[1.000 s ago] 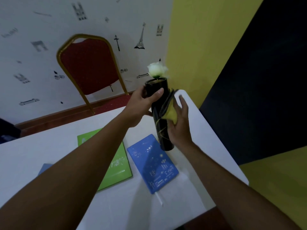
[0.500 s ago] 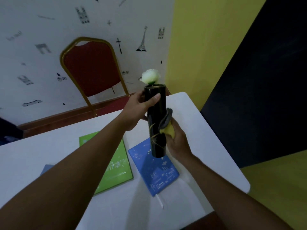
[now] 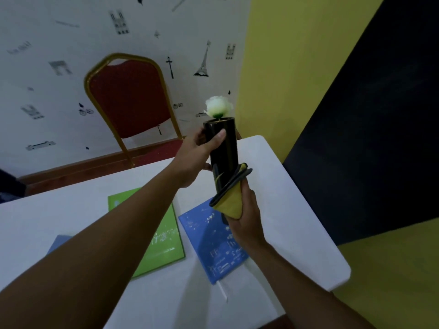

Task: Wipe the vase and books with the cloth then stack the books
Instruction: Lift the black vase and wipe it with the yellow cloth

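Note:
A tall black cylinder vase [image 3: 224, 148] with a white rose [image 3: 219, 107] in its mouth is lifted above the white table [image 3: 297, 210]. My left hand [image 3: 196, 156] grips the vase near its top, thumb across the front. My right hand [image 3: 247, 219] holds a yellow and grey cloth [image 3: 231, 198] wrapped against the vase's lower part, hiding its base. On the table lie a blue book [image 3: 213, 243] under the vase, a green book [image 3: 164, 236] to its left, and the corner of a pale blue book [image 3: 58, 242] behind my left forearm.
A red chair with a gold frame [image 3: 129, 96] stands behind the table against the patterned white wall. The table's right edge and rounded corner [image 3: 342, 269] are near my right arm. A yellow wall and a dark panel fill the right side.
My right hand has slid the cloth down the vase from its middle to its lower end. The vase is held a little higher and more upright. The left hand keeps its grip near the top.

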`<state>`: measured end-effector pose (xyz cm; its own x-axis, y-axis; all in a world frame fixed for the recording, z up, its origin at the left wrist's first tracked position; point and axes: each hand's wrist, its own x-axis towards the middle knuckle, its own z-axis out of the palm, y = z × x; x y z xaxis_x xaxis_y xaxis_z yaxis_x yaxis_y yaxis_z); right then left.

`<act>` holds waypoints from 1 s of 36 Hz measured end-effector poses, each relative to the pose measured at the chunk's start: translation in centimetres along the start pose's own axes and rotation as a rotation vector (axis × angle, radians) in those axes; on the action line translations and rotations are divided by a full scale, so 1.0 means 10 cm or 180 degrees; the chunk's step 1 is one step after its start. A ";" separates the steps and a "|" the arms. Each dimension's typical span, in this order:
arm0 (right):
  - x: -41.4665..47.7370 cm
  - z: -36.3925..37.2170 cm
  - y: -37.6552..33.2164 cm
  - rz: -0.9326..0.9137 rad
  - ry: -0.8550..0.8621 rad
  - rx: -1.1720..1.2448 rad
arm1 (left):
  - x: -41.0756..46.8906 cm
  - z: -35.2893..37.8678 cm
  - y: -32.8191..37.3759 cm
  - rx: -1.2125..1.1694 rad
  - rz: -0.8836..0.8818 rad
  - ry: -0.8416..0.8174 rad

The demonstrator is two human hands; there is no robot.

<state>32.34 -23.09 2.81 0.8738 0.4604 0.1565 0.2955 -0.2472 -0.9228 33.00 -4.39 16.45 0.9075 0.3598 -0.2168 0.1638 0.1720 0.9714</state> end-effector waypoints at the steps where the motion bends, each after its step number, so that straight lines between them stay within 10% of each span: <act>1: 0.00 0.00 -0.01 0.0001 0.0040 -0.0025 | 0.00 0.03 -0.01 -0.0017 -0.0038 -0.0008; 15: -0.11 0.04 0.04 -0.0258 0.0295 -0.0749 | 0.14 0.22 -0.12 0.0532 -0.0160 0.0638; 36: -0.04 -0.03 -0.07 -0.0108 -0.0346 0.0262 | 0.10 -0.02 0.04 0.0122 -0.0388 -0.0171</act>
<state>31.87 -23.41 3.54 0.8156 0.5581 0.1531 0.2875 -0.1611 -0.9441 33.86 -3.77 16.64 0.8991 0.2886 -0.3290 0.2881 0.1758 0.9413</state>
